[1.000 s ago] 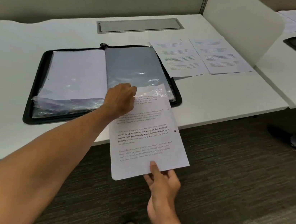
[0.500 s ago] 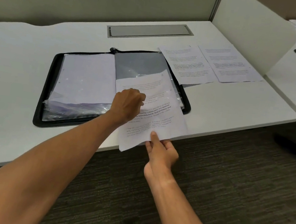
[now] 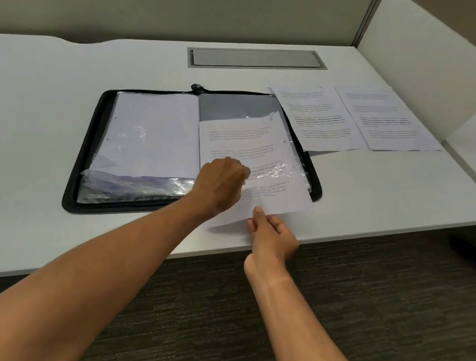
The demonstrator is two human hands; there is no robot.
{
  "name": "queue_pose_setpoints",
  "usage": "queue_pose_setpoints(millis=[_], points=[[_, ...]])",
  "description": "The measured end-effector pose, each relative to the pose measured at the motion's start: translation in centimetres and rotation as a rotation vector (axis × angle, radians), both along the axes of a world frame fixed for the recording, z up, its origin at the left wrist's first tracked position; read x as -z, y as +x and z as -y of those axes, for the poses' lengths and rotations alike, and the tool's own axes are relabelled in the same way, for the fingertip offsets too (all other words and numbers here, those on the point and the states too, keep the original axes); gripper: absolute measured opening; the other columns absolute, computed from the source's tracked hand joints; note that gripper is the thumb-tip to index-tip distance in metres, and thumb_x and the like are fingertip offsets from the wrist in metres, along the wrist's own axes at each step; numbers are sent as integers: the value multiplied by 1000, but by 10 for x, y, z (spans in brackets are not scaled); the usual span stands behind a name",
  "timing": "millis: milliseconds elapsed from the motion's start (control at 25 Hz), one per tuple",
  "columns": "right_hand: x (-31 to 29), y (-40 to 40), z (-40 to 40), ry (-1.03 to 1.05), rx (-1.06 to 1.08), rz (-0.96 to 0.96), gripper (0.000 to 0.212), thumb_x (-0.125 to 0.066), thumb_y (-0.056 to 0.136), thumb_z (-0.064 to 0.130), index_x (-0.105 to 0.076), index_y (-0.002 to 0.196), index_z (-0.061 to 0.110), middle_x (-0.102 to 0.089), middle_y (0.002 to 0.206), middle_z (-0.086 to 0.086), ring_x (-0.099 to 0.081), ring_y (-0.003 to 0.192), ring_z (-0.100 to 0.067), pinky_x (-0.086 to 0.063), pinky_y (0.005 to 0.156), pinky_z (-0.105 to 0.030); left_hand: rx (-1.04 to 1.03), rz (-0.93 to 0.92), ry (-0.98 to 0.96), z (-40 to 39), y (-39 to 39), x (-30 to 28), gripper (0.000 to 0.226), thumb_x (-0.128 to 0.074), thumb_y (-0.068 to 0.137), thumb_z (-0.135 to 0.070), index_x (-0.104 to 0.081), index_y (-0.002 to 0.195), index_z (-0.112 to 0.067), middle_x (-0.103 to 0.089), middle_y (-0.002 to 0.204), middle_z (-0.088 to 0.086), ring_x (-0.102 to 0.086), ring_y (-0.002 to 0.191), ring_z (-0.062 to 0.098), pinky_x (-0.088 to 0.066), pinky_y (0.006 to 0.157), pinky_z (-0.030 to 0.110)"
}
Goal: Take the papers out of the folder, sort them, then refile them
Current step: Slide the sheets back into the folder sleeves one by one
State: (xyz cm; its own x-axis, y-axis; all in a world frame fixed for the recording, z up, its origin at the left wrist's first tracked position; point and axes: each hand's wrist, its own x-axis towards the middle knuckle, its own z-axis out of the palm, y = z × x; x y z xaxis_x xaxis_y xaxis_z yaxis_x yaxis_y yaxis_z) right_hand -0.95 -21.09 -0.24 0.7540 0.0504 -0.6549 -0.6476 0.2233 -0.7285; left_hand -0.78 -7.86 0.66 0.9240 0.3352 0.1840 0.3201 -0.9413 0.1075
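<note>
We have a printed sheet (image 3: 247, 148) lying over the right half of the open folder (image 3: 79, 183) at the frame's centre, its far part seemingly under a shiny plastic sleeve (image 3: 274, 171), which suggests we are filing it. Its long axis runs from the lower middle of the frame up toward the upper right, top edge pointing away from us. Our right hand (image 3: 271, 236) pinches the near edge, thumb on top, probably to feed it in straight. Our left hand (image 3: 221, 182) is curled at the sleeve's mouth; we judge it is holding the plastic open, though its fingers are hidden. Two more sheets (image 3: 356, 120) lie flat right of the folder on the desk (image 3: 26, 122), likely sorted and awaiting their turn.
</note>
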Motion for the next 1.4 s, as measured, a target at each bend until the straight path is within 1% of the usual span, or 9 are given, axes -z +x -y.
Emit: queue_pose_setpoints(millis=[240,560,680,880,1000,1080,1200,1320,1400], points=[[5,32,-33,-28,1,82,9,-78,84,8,-72,91,7,-73,92,-8,-72,81,-14,-57,64,-16,-32,-6,-103,-8,4,-5,10,-62,89,-15,-71,89,-9,-69,88,10,-63,82,33,-53,68,41],[1,49,-69,21,14,156,9,-79,82,3,-72,81,7,-74,88,-11,-71,73,-17,-61,69,-26,-16,-7,-137,-12,0,-12,22,-54,90,-24,-71,88,-11,-69,86,7,-62,81,28,-52,67,37],[0,58,-80,66,-3,132,23,-75,84,-1,-64,69,11,-71,85,-9,-65,71,-17,-61,72,-30,-10,14,-114,-11,-1,-13,19,-54,91,-20,-72,91,-14,-70,87,6,-63,78,26,-51,65,34],[-4,74,-92,169,-24,76,11,-73,86,-3,-67,81,5,-75,95,-10,-72,64,-9,-60,66,-25,-8,63,-134,-14,-4,-12,18,-54,92,-18,-72,94,-14,-71,90,7,-64,80,27,-55,70,38],[1,72,-86,60,-58,122,20,-78,83,3,-63,71,7,-72,80,-7,-67,63,-14,-62,72,-31,-36,71,-146,-17,-2,-11,19,-52,90,-18,-70,91,-12,-69,87,7,-63,80,29,-52,65,38],[6,63,-73,-40,-79,180,21,-79,83,11,-65,69,5,-70,73,-7,-67,66,-18,-59,65,-25,-49,61,-157,-19,-1,-7,19,-53,88,-21,-70,93,-12,-68,89,5,-62,83,29,-52,65,38],[12,63,-48,-177,-22,239,25,-79,85,28,-70,86,5,-73,82,-10,-73,70,-19,-60,61,-27,-64,50,-182,-18,-5,0,17,-56,89,-23,-66,100,-15,-66,96,1,-61,91,26,-53,71,39],[10,84,-32,-413,-9,290,33,-77,85,37,-58,102,16,-61,101,-1,-64,95,-24,-58,85,-41,-115,49,-237,-19,-13,4,26,-58,91,-33,-63,112,-19,-63,108,-2,-58,102,22,-51,78,37],[0,93,-28,-461,-44,383,23,-73,88,31,-62,105,19,-59,99,3,-60,101,-24,-53,93,-42,-168,48,-306,-26,-19,5,33,-61,90,-35,-62,119,-19,-62,115,-1,-56,108,21,-49,84,36]])
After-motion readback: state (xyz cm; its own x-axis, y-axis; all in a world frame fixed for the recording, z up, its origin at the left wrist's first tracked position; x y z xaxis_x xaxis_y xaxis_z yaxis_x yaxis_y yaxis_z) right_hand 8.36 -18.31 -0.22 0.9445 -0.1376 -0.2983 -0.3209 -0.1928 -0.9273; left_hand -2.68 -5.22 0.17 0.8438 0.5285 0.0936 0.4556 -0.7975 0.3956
